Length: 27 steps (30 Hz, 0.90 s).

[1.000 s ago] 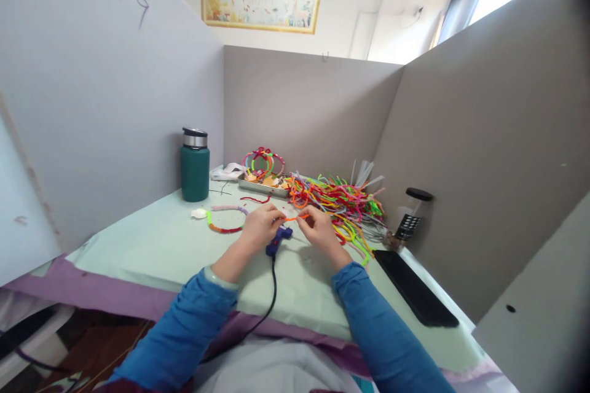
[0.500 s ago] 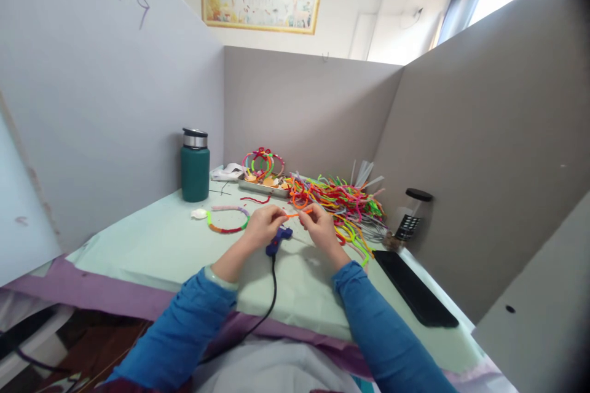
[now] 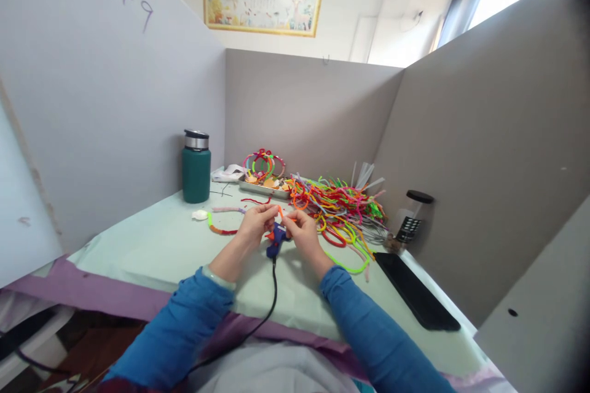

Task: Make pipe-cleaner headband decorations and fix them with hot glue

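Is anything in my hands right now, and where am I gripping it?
Yes, an orange fuzzy stem: your left hand and right hand pinch it between fingertips; whether at its ends I can't tell.

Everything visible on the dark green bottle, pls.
The dark green cylindrical bottle has a smooth, matte-looking body, a shiny metal-like silver neck and a black lid, apparently closed. It stands upright on the pale green table cover, close beside the grey left partition; contact there is unclear. No hand touches it. Its contents are hidden.
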{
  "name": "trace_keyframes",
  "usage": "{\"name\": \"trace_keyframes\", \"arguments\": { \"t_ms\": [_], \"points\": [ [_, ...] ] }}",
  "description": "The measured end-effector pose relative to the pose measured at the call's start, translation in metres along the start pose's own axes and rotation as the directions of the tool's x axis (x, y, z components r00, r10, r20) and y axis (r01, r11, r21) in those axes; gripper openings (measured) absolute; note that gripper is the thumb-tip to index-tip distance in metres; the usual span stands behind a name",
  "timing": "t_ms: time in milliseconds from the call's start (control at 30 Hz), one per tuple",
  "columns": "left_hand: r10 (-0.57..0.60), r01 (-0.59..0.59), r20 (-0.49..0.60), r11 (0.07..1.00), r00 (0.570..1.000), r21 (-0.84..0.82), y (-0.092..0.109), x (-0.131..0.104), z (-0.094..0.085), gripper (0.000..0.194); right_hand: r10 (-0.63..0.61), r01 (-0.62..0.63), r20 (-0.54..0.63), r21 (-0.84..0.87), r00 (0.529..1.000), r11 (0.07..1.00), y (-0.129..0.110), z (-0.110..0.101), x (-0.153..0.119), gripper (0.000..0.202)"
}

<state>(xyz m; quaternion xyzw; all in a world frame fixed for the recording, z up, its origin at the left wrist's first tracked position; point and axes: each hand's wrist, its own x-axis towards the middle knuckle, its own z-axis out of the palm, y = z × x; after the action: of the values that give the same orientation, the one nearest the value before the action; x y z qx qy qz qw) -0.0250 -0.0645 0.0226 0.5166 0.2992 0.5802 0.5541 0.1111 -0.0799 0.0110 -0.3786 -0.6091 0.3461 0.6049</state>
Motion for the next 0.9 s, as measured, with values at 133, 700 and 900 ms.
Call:
{"name": "trace_keyframes", "arguments": {
  "t_ms": [133,700,900],
  "points": [
    [0.045,-0.039,-0.035,0.990,0.998,0.139,0.004,-0.001,-0.001,0.039,-0.022,0.020,-0.032,-0.036,0.999,0.999,0.000,-0.015,0.005,0.014],
    [0.365,-0.487,0.405,0.165,0.838,0.858,-0.007,-0.002,-0.005,0.019,-0.271,0.299,0.127,-0.453,0.954,0.840,-0.006,-0.040,0.004,0.014],
    [0.364,-0.489,0.405,0.176,0.839,0.855,-0.004,-0.006,-0.001,0.022,-0.255,0.254,0.051,-0.389,0.966,0.885,-0.004,-0.041,0.006,0.024]
  ]
}}
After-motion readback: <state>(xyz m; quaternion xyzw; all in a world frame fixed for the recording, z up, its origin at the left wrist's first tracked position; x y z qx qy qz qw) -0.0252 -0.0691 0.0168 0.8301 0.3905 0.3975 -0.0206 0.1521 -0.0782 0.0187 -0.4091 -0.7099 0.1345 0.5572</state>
